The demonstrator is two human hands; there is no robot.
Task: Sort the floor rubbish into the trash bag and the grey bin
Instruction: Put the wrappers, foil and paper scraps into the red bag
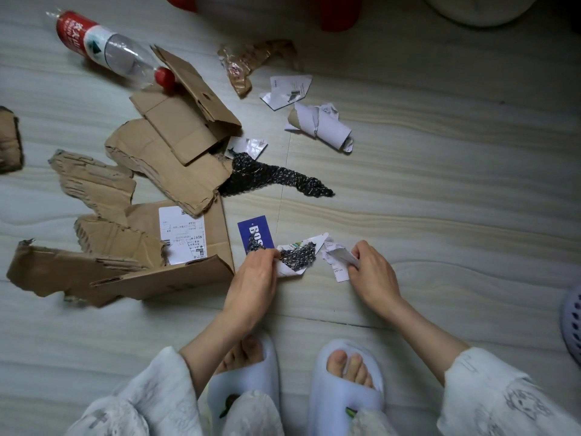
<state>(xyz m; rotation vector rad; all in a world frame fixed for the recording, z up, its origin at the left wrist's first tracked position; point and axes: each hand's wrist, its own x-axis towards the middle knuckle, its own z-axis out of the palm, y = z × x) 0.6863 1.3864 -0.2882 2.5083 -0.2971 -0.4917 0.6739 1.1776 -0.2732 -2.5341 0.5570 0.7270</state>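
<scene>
Head view, looking down at a pale wood-pattern floor [440, 190] with rubbish spread over it

Left hand [254, 278] low near the floor, fingers curled and pinching a white paper scrap with black bubble wrap inside [297, 258]; just beside it, touching its upper left edge, a blue tag with white letters [254, 231]

Right hand [372, 272] close to the right of it, fingers curled round a crumpled white receipt [338, 262]; the two held scraps near each other, not clearly touching

To the left, torn brown cardboard pieces [169, 152] in an overlapping heap, the lower piece carrying a white shipping label [182, 234]

From under the cardboard edge, a long strip of black bubble wrap [276, 179] lying flat, pointing right

Upper left, a clear plastic bottle with red label and red cap [110, 50] on its side, cap end against the cardboard

Upper middle, a crumpled brown wrapper [251, 62]; below it a torn white paper [286, 89] and a rolled white paper [323, 125], near each other

At the right frame edge, part of a lilac holed basket [573, 322]

At the bottom, two feet in white open-toe slippers [342, 388] and pale fluffy sleeves [490, 394]

Trash bag and grey bin: cannot tell where from this view
</scene>
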